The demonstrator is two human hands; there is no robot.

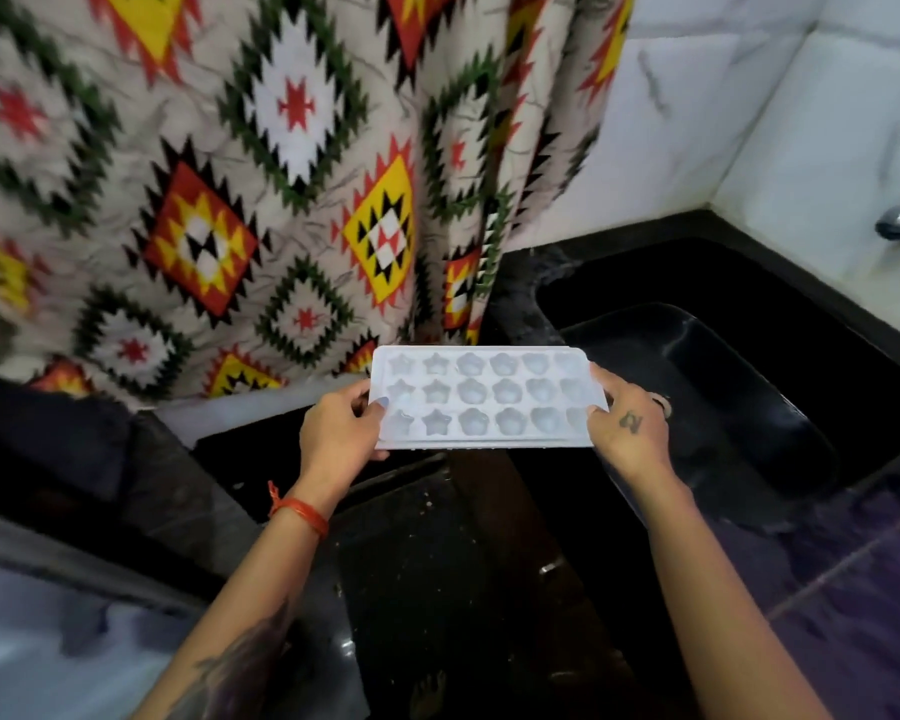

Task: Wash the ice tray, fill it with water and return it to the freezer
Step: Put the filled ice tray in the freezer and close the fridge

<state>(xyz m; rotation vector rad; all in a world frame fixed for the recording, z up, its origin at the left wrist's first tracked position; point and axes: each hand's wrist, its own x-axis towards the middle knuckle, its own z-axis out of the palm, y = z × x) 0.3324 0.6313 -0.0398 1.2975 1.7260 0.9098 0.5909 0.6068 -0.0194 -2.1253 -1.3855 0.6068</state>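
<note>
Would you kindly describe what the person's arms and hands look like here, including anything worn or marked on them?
Both forearms are bare, with no sleeves in view. The left wrist carries an orange-red thread band, and a dark tattoo runs along the left forearm. The left hand has a pale painted thumbnail. The right hand bears a small dark tattoo on its back and what looks like a ring, though blurred.

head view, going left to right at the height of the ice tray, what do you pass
left hand → ice tray → right hand → black sink
</note>
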